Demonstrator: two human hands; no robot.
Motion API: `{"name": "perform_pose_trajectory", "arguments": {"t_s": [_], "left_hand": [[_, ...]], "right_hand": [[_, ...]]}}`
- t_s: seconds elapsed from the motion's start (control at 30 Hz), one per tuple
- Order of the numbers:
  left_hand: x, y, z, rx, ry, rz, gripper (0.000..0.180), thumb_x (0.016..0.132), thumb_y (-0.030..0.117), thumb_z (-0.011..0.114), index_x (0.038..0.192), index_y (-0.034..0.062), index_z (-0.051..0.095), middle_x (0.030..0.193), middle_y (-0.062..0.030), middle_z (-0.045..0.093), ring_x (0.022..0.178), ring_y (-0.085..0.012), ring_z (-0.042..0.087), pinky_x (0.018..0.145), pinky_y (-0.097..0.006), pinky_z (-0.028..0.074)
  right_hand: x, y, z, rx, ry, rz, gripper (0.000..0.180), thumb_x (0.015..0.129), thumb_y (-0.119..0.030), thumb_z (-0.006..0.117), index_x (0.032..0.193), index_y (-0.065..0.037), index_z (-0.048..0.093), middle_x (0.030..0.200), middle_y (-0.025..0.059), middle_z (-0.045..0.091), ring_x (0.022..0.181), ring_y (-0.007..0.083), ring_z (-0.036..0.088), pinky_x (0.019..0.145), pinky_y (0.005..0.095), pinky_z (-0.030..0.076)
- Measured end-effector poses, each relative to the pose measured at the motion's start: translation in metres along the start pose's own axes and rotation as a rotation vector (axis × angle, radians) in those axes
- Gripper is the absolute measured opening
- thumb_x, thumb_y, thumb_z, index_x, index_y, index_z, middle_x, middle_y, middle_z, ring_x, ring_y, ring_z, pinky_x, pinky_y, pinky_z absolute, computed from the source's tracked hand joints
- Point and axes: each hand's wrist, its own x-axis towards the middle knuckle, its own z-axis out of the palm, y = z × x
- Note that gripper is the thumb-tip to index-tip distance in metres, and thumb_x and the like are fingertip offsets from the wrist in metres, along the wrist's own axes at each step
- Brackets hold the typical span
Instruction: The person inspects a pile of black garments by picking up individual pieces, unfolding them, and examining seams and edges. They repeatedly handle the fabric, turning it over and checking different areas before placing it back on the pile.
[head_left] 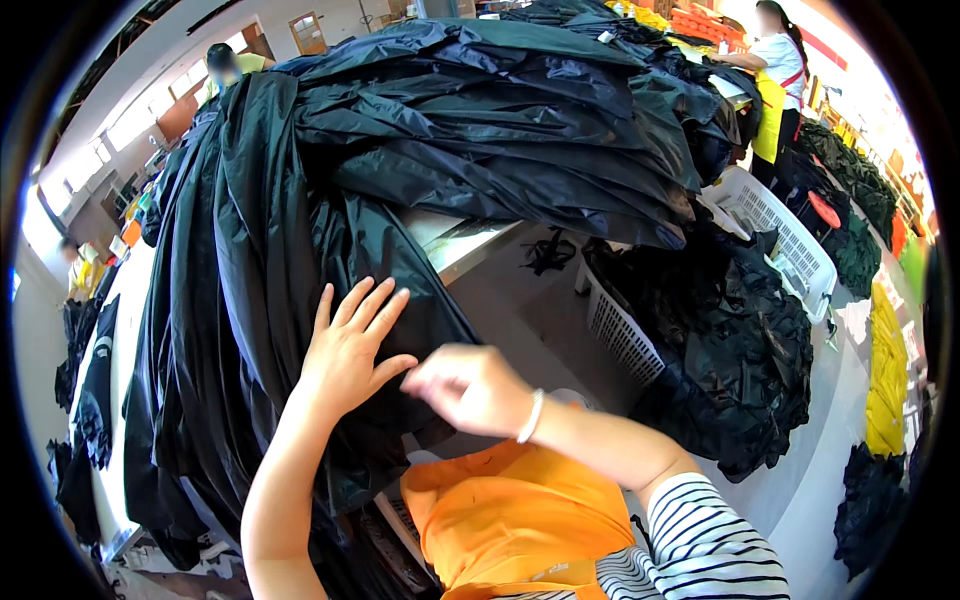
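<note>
Pressing flat at seven o'clock, my left hand (345,350) lies open-fingered on the black fabric pile (400,170) draped over the counter (455,245); my right hand (465,388), beside it, seemingly pinches its edge.

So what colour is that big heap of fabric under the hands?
The fabric heap is black and slightly glossy; the head view shows it.

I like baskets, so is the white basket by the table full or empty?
Full. The white basket is heaped with black fabric pieces that rise over its rim and spill down its far side.
</note>
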Motion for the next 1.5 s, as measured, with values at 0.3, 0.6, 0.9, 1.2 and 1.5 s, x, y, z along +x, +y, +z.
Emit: {"name": "perform_pose_trajectory", "arguments": {"t_s": [0.3, 0.6, 0.9, 1.2, 1.5], "left_hand": [[0.068, 0.038, 0.033, 0.003, 0.181, 0.242, 0.05, 0.088, 0.051, 0.057, 0.11, 0.0063, 0.068, 0.129, -0.0146, 0.055, 0.131, -0.0284, 0.043, 0.115, -0.05, 0.021], [0.004, -0.008, -0.008, 0.168, -0.136, 0.063, 0.037, 0.083, 0.04, 0.067, 0.073, 0.0052, 0.075, 0.069, -0.0042, 0.065, 0.083, -0.0189, 0.055, 0.093, -0.035, 0.039], [0.011, 0.009, 0.011, 0.231, 0.077, 0.11, 0.026, 0.078, 0.031, 0.073, 0.08, 0.0057, 0.071, 0.076, -0.0061, 0.066, 0.089, -0.0214, 0.057, 0.096, -0.038, 0.038], [0.04, 0.123, 0.053, -1.448, -0.362, -0.245, 0.047, 0.094, 0.044, 0.057, 0.092, -0.002, 0.065, 0.082, -0.0041, 0.067, 0.084, -0.0166, 0.059, 0.077, -0.033, 0.047], [0.035, 0.158, 0.109, -2.295, -0.093, -0.848, 0.022, 0.096, 0.017, 0.053, 0.1, -0.0033, 0.06, 0.088, -0.0077, 0.068, 0.075, -0.0138, 0.066, 0.067, -0.026, 0.053]], "right_hand": [[0.044, 0.072, -0.165, -1.194, 0.25, 0.325, 0.048, 0.083, -0.008, 0.061, 0.13, -0.015, 0.055, 0.142, 0.0105, 0.048, 0.087, 0.0349, 0.068, 0.074, 0.0383, 0.056], [0.029, 0.072, -0.203, -1.295, 0.359, 0.217, 0.034, 0.08, -0.007, 0.067, 0.112, -0.01, 0.06, 0.117, 0.0117, 0.056, 0.083, 0.0346, 0.066, 0.073, 0.0405, 0.055], [-0.05, 0.035, -0.223, -1.144, 0.581, 0.099, 0.013, 0.078, 0.001, 0.063, 0.09, -0.004, 0.063, 0.08, 0.0127, 0.064, 0.072, 0.0311, 0.065, 0.064, 0.0347, 0.052], [-0.094, -0.038, -0.089, -0.358, 0.057, 0.323, 0.031, 0.079, 0.0, 0.07, 0.109, 0.003, 0.064, 0.083, 0.0169, 0.068, 0.071, 0.0239, 0.071, 0.064, 0.0305, 0.055], [-0.165, -0.033, -0.138, -0.324, 0.289, 0.339, 0.055, 0.073, -0.003, 0.078, 0.125, -0.006, 0.061, 0.133, 0.0084, 0.056, 0.056, 0.0007, 0.042, 0.051, 0.0141, 0.034]]}}
